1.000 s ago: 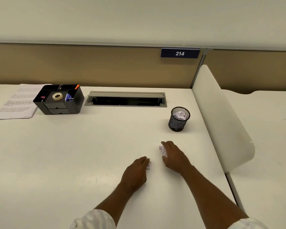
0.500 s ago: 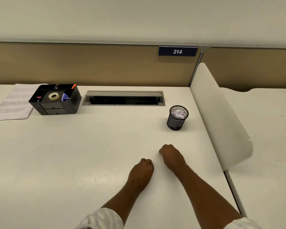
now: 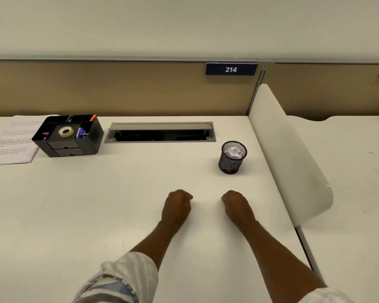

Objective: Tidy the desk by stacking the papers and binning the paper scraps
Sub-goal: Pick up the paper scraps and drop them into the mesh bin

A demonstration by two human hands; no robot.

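White desk [image 3: 96,204]; fisted hands [image 3: 177,207] [image 3: 237,207], contents unseen; papers [image 3: 11,138] cropped left.

The left sleeve [image 3: 127,278] ends far back from the fingers [image 3: 186,197] of the left hand [image 3: 177,207]. It is rolled into a thick, bunched cuff of pale whitish cloth with faint stripes and a blue patch in the fold. The right sleeve [image 3: 325,296], equally far behind the right hand [image 3: 236,205], shows only a plain white edge.

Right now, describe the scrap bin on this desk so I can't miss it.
Find the blue 214 sign. Below it on the white desk, beside the curved white divider, stands a small mesh cup. It alone is round, black wire, filled with crumpled paper.
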